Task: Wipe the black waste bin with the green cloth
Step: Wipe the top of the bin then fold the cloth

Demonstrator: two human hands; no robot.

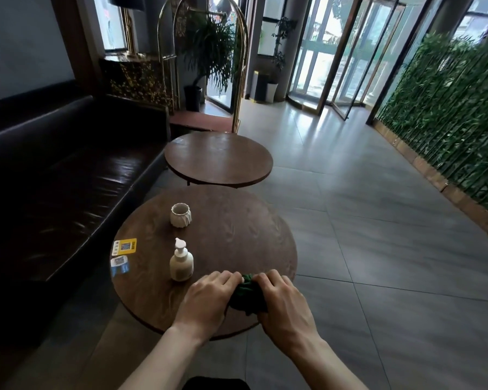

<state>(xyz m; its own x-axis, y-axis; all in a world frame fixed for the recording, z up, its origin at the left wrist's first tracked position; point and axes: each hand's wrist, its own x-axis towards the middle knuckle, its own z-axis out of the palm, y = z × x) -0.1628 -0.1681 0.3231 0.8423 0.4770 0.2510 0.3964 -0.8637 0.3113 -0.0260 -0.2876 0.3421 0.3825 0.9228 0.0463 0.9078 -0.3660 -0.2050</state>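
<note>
Both hands close on the green cloth (pixel 247 298) low in the centre of the frame: the left hand (pixel 206 302) has its fingers curled over the cloth's left side and the right hand (pixel 283 304) pinches its right side, so the cloth is bunched into a dark wad between them. The wad sits on the near edge of a round wooden table (pixel 237 235). Just left of the left hand stands a white pump bottle (pixel 181 261), upright, and further up the tabletop a white ribbed cup (pixel 180 215). Two small printed cards (pixel 122 256) lie flat near the table's left rim. A second round table (pixel 219 159) stands beyond, apart from the first. A dark leather bench (pixel 68 164) fills the left of the frame. No black waste bin can be made out with certainty.
</note>
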